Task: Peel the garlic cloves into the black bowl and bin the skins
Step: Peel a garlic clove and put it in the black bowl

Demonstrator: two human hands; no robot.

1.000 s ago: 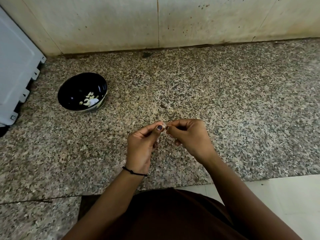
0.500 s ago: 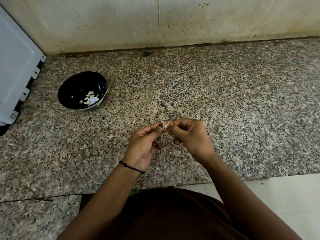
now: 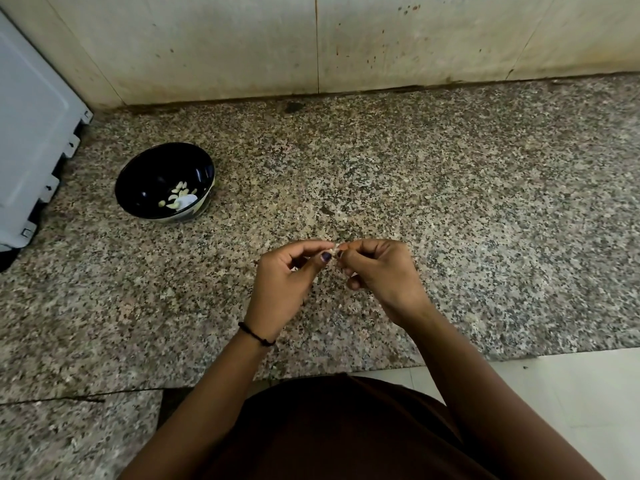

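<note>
So, both hands meet over the middle of the speckled granite bench (image 3: 450, 202), with 1 small garlic clove (image 3: 335, 251) pinched between them. The left hand (image 3: 280, 289) has a narrow grip on it, thumb and forefinger closed on the clove's near end, dark polish on the thumbnail. The right hand (image 3: 381, 278) has its fingers curled in, tips nipping the other end. The clove is too tiny to tell how much skin is on it.

The black bowl (image 3: 138, 188) sits upright on the bench at 10 o'clock from the hands, well apart from them. A little heap of pale peeled cloves (image 3: 176, 197) lies in its bottom, toward the 4 o'clock side.

A white appliance panel (image 3: 27, 133) stands at 9 o'clock, near the bowl. The stained tiled wall (image 3: 242, 46) runs along 12 o'clock. A black thread (image 3: 256, 336) circles the left wrist.
</note>
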